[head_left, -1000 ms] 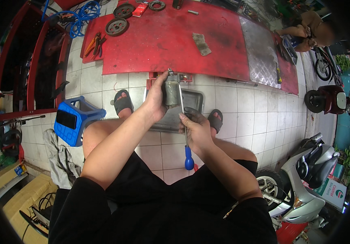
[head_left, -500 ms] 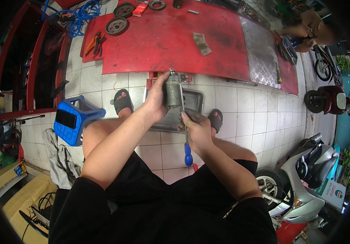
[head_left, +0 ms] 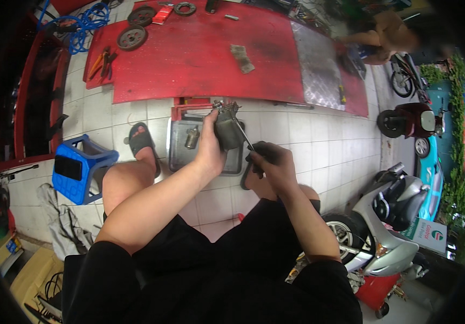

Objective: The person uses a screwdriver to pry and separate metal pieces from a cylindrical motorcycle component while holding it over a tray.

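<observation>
My left hand (head_left: 211,144) is wrapped round a grey cylindrical metal part (head_left: 229,135) with small fittings at its top end, held above the tray. Closed round a screwdriver (head_left: 243,132), my right hand (head_left: 273,164) sits just right of the part. The screwdriver's thin shaft slants up and left to the fittings; whether its tip touches them I cannot tell. My fingers hide its handle. Below, a grey metal tray (head_left: 176,166) stands on the tiled floor, partly covered by my left arm. A smaller metal cylinder (head_left: 191,138) lies in it.
Ahead is a low red table (head_left: 189,65) with pliers (head_left: 103,63), round metal wheels (head_left: 132,38) and a rag (head_left: 241,58). A blue stool (head_left: 81,167) bearing a phone (head_left: 68,168) stands left. A silver scooter (head_left: 378,227) is at right; another person (head_left: 389,38) sits far right.
The screwdriver has swung from nearly upright to a slant, and its blue handle is now hidden. The held part has tilted. The whole view has shifted, revealing the small cylinder in the tray.
</observation>
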`<state>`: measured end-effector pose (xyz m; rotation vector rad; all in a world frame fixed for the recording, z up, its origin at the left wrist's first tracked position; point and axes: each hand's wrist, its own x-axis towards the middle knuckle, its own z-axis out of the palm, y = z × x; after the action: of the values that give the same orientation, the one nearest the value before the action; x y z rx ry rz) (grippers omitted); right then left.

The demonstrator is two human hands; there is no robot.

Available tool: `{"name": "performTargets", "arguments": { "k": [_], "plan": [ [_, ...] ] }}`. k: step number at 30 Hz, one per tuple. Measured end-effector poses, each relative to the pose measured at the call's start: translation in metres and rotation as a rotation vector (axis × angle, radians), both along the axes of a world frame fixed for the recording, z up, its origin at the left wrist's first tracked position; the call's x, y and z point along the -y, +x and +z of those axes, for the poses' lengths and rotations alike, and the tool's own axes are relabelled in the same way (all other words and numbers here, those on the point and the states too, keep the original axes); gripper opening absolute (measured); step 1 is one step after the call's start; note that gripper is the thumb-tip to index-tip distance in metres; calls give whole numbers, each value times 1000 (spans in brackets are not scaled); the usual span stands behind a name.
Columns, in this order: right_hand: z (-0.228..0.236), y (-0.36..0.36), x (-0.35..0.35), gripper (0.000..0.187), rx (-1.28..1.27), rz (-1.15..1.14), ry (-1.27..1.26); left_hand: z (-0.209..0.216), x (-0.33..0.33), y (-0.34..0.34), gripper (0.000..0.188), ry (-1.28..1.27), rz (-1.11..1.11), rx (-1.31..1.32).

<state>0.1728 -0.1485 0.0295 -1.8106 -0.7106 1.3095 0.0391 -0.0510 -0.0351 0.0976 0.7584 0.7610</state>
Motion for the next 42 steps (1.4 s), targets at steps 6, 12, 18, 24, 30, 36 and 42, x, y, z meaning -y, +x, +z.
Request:
{"name": "performTargets", "arguments": {
  "k": [6,12,18,24,30,36,42],
  "plan": [
    [-7,15,18,26,212,107,120,20,14,18,46,-1,27,258],
    [-5,13,18,24,328,97,94,11,14,22,47,-18,35,215],
    [16,19,-4,26,315,93,120,-3,1,28,50,-12,154,157],
    [13,19,-1,24,345,66,86,-5,4,31,45,-85,176,171],
    [7,23,4,25,416,110,138,-7,-1,31,46,-100,195,192],
    [27,46,36,30,708,448,111,-2,-16,23,49,-102,213,192],
    [6,41,61,21,1063,374,353,0,-22,25,50,-99,202,211]
  ]
}}
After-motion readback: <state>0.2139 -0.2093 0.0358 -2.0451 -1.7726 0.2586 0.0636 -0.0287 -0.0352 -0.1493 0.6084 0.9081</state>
